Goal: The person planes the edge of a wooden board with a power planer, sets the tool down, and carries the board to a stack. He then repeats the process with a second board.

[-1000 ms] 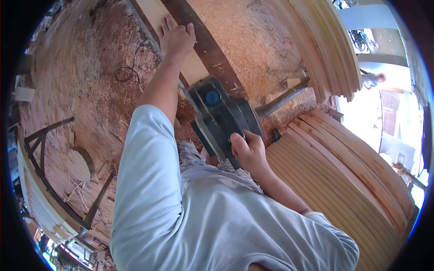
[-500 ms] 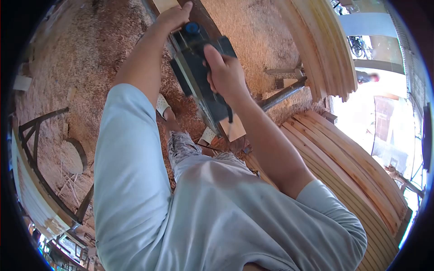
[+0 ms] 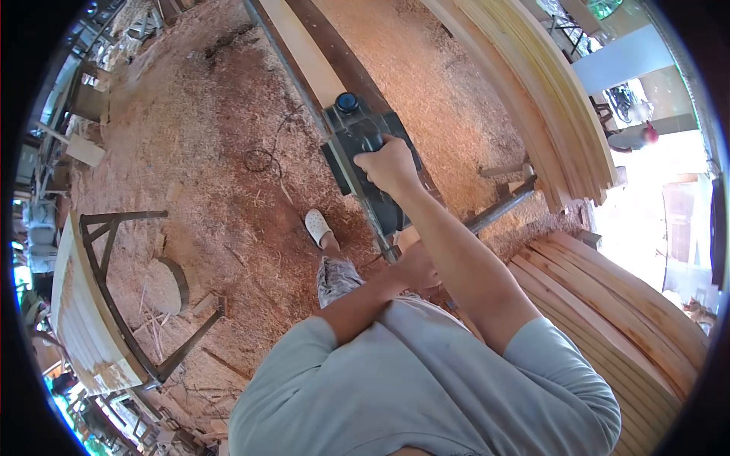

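My right hand (image 3: pixel 389 166) is closed round the handle of a black electric planer (image 3: pixel 354 141) with a blue front knob. The planer sits on a pale wooden board (image 3: pixel 304 53), which runs away from me along a narrow dark bench (image 3: pixel 342 57). Close to my body, my left hand (image 3: pixel 418 267) is at the near end of the board, partly behind my right forearm. Its fingers are hidden, so what they grip cannot be made out.
Stacked planks (image 3: pixel 544 114) rest at the right on a metal support (image 3: pixel 498 207), with more planks (image 3: pixel 601 292) nearer me. At the left, boards (image 3: pixel 87 311) lean on a dark metal frame (image 3: pixel 114 304) beside a round wooden piece (image 3: pixel 169 285). Shavings cover the floor. A person (image 3: pixel 635 139) is far right.
My left hand has left the board's far side, ahead of the planer, and come back to the near end by my body. My right hand stays on the planer; the view has shifted.
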`<move>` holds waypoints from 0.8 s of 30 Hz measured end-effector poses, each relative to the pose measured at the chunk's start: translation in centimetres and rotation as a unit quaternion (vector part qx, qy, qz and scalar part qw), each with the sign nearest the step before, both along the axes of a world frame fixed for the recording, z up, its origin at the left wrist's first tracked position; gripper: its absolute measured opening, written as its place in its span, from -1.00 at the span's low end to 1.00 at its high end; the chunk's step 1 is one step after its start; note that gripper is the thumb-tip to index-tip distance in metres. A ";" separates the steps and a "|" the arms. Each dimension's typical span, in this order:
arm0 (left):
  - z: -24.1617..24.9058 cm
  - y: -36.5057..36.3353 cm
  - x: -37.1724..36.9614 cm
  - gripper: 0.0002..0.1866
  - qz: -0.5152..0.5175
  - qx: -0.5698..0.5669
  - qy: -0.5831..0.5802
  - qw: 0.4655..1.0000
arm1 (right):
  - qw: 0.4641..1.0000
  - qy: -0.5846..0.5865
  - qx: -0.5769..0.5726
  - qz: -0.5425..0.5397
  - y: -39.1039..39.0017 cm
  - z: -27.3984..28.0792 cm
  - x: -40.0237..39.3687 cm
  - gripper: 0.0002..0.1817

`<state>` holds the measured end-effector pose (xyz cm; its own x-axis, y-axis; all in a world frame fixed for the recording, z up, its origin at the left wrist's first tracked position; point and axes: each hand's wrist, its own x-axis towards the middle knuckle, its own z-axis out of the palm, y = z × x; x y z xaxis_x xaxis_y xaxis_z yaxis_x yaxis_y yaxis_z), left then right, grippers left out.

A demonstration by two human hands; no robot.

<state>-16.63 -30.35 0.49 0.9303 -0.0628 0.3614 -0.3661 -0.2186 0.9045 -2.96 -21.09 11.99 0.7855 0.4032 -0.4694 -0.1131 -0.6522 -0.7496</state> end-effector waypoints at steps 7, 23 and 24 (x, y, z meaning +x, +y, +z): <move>-3.9 -0.7 3.7 -0.36 -0.087 0.115 0.187 0.972 | 0.995 -0.093 0.018 0.011 -0.2 -1.1 -0.3 -0.65; 1.2 1.0 2.9 -0.67 -0.018 0.063 0.075 0.995 | 0.995 -0.068 0.072 0.023 15.0 -3.3 10.1 -0.80; 1.1 1.2 3.0 -0.66 -0.033 0.062 0.087 0.994 | 0.994 -0.037 0.104 0.000 15.7 -2.4 10.3 -0.76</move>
